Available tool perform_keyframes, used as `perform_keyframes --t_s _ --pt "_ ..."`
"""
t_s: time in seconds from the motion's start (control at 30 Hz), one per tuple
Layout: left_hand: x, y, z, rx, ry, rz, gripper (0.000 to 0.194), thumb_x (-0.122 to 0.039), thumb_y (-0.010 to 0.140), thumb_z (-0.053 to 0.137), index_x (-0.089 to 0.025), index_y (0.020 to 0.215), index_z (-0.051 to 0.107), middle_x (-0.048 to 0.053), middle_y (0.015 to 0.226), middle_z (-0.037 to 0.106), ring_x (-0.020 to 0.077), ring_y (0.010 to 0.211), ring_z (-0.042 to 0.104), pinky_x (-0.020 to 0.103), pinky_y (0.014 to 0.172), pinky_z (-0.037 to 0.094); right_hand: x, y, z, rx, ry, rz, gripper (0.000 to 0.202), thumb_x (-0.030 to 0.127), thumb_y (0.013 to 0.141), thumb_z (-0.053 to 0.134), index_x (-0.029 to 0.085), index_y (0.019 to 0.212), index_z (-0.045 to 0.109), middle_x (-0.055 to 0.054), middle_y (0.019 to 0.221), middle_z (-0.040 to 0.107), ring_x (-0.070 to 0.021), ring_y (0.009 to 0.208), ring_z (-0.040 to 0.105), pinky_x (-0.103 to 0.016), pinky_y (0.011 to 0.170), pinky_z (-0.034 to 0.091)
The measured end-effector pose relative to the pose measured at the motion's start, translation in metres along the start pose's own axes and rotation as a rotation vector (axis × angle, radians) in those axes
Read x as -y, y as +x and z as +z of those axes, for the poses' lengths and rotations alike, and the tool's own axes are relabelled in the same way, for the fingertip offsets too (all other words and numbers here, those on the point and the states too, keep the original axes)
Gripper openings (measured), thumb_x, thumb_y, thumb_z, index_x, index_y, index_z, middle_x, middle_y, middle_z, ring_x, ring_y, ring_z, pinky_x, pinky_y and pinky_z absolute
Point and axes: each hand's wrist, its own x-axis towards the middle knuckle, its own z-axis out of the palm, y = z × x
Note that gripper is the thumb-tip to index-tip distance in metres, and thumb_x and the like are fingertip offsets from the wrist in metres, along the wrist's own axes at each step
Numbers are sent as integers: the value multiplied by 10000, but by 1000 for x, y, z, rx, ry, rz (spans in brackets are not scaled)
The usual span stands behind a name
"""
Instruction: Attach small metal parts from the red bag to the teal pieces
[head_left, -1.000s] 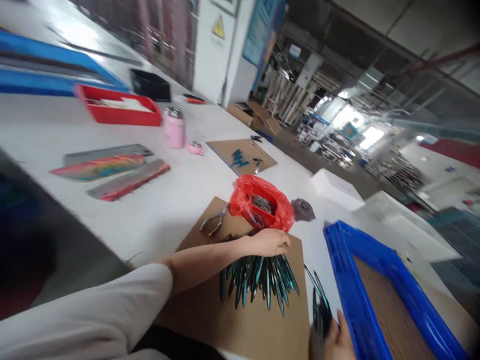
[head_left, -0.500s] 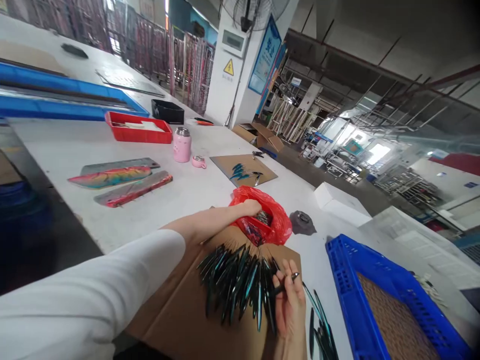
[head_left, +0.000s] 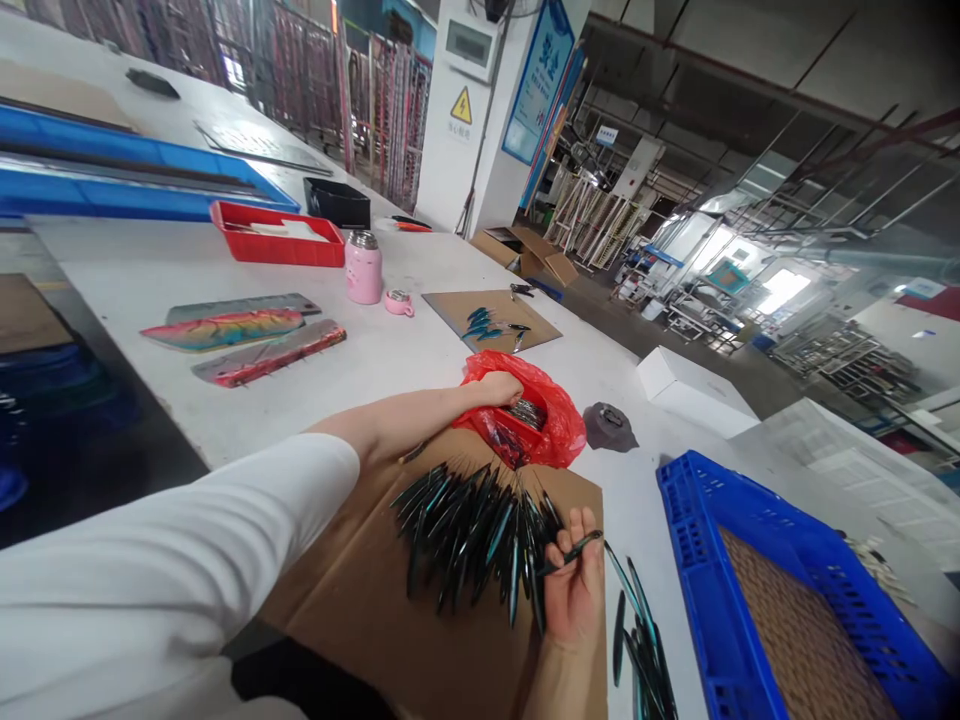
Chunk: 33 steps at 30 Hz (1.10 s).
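My left hand (head_left: 501, 388) reaches over the rim of a red plastic bag (head_left: 562, 425), its fingers bent down at a pile of thin metal pieces (head_left: 529, 412); what the fingertips grip is hidden. My right hand (head_left: 574, 580) has its palm turned up and its fingers curled around a slender dark fishing lure (head_left: 581, 548). Beside it, many similar black and teal lures (head_left: 472, 530) lie fanned out on a cardboard sheet (head_left: 360, 590), thin wires at their far ends. More loose lures (head_left: 641, 640) rest on the white table just right of my right hand.
A blue plastic crate (head_left: 686, 560) stands at the right. Behind the bag are a grey lump (head_left: 609, 428), a white box (head_left: 694, 390) and a board (head_left: 442, 305) with small blue lures. A pink bottle (head_left: 364, 270), red tray (head_left: 277, 250) and painted fish-shaped pieces (head_left: 225, 330) sit at left.
The view has tilted down slightly, so things sit higher in the picture. My left hand stays at the bag. The lure in my right hand has turned a little.
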Motion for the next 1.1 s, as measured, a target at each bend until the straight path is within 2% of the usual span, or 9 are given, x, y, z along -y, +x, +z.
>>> perform_keyframes --t_s 0.17,0.23,0.47,0.6,0.7,0.8,0.93,1.03,1.1 --pt "13 2 6 -27 57 -23 124 -249 710 593 -125 712 588 19 719 581 119 717 520 212 646 371 4 -2 -4 31 134 39 260 456 805 423 273 860 599 11 811 556 -71 486 205 -185 366 216" --pt "14 1 8 -74 51 -30 93 -223 680 590 -131 667 584 14 671 577 112 670 500 207 602 326 6 -2 -5 42 185 64 244 436 806 433 251 812 592 26 733 506 -61 479 180 -165 368 203" --pt "10 -7 10 -166 -65 -25 81 -200 675 546 -144 690 603 29 730 603 128 703 503 213 660 327 8 -1 -6 21 118 26 116 343 760 520 233 773 554 64 625 363 -42 441 154 -149 348 165" --pt "3 -14 4 -238 -196 -52 104 -179 707 508 -140 730 601 44 817 613 146 805 516 233 775 346 6 -2 -8 8 53 4 197 404 788 471 237 736 561 68 560 330 -44 415 183 -158 339 172" --pt "-7 -27 -1 -318 -325 -79 128 -173 742 473 -136 803 580 59 917 605 144 870 525 246 824 361 0 -1 -12 47 -51 -5 308 476 815 376 268 745 593 50 567 405 -55 406 254 -186 344 234" --pt "-24 -47 1 -339 -496 -94 171 -211 798 424 -120 896 530 83 911 607 122 817 567 242 749 423 -7 3 -13 109 -293 -92 319 474 830 313 351 840 608 33 703 551 -88 449 382 -249 377 325" --pt "-59 -85 21 -170 -783 -58 178 -264 828 421 -117 914 475 67 789 614 100 683 611 212 617 461 -16 -2 -1 108 -486 -161 222 415 821 389 394 910 592 72 803 615 -88 501 439 -260 422 365" --pt "-86 -110 35 150 -1232 -32 209 -304 763 546 -136 851 460 37 758 587 111 674 617 201 586 453 -18 -10 11 12 -494 -137 174 389 788 482 342 900 605 76 824 628 -79 591 488 -231 507 410" --pt "-99 -121 39 245 -1349 -7 249 -325 718 604 -135 799 465 16 727 563 103 644 607 198 579 447 -18 -13 17 -31 -505 -133 188 375 780 503 308 924 602 62 851 634 -88 665 520 -231 569 430"
